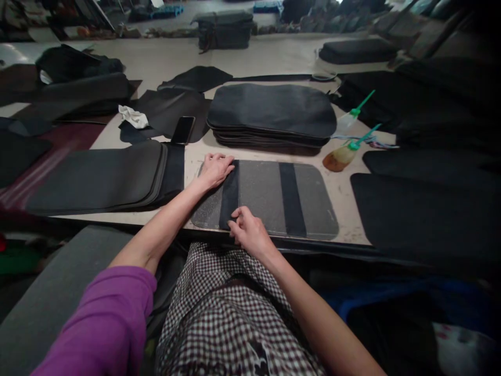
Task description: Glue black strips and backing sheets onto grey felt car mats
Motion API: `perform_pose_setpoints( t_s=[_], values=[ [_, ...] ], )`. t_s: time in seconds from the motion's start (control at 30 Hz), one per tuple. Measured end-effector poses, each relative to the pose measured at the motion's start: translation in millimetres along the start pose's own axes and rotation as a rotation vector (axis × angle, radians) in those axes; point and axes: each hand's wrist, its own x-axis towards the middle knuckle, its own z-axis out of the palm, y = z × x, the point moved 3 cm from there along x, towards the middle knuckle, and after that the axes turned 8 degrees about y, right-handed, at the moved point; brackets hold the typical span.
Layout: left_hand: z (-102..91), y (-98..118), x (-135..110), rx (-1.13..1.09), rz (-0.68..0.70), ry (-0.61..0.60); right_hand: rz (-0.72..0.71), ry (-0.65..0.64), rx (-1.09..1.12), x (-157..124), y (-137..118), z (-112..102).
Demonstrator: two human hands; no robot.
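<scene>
A grey panel with rounded corners (260, 196) lies flat at the table's near edge, crossed by two dark strips. My left hand (216, 171) rests on its far left part, fingers stretched out and touching the far end of the left strip (230, 190). At the near end of that same strip, my right hand (249, 230) is closed in a pinch, its fingertips on the strip's edge. The right strip (293, 198) lies across the panel, away from both hands.
Behind the panel stands a stack of black rounded panels (270, 109). More panels (97, 175) are piled at left, by a phone (183, 129) and a crumpled white cloth (133, 116). Two green-tipped squeeze bottles (341, 156) and dark sheets (422, 209) lie right.
</scene>
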Motion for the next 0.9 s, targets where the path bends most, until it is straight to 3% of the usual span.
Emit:
perform_pose_setpoints(
  t_s=[0.3, 0.43, 0.63, 0.9],
  values=[
    [-3.2, 3, 0, -0.021, -0.003, 0.012, -0.119, 0.011, -0.499, -1, -12, 2],
    [-3.5, 3, 1, -0.016, -0.002, -0.001, -0.125, 0.015, -0.512, -1, -15, 1],
    [-4.3, 3, 2, 0.004, -0.017, -0.012, -0.131, 0.017, -0.344, 2, -18, -2],
    [-7.0, 4, 2, 0.026, -0.009, -0.041, -0.166, -0.005, -0.713, -1, -14, 2]
  ],
)
